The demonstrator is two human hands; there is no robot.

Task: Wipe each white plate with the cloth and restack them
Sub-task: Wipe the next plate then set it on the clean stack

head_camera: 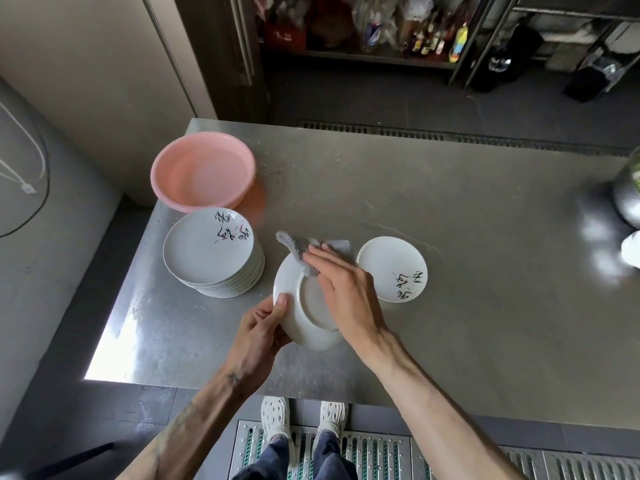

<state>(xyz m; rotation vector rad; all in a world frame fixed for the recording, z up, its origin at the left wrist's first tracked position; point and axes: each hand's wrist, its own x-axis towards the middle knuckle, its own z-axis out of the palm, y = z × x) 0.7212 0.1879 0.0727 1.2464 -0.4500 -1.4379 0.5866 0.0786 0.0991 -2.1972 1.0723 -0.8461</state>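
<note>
White round ceramic plate, turned underside up with its foot ring showing, is held tilted above the near-middle of the brushed stainless-steel table. The left hand grips the plate's left rim, thumb on top and fingers curled beneath. The right hand lies across the plate with fingers fairly straight, pressing a rumpled grey cloth against its far rim; a corner of the cloth sticks out beyond that edge.

Just left of the held plate stands a tall stack of matching white plates with brush-stroke lettering, close to the table's left edge. A single white lettered plate lies flat just right of the right hand, near the cloth. A pink round plastic basin sits behind the stack at the far left corner, its rim close to the stack's top plate. The right half of the tabletop is bare steel up to a shiny metal bowl at the picture's right edge.
</note>
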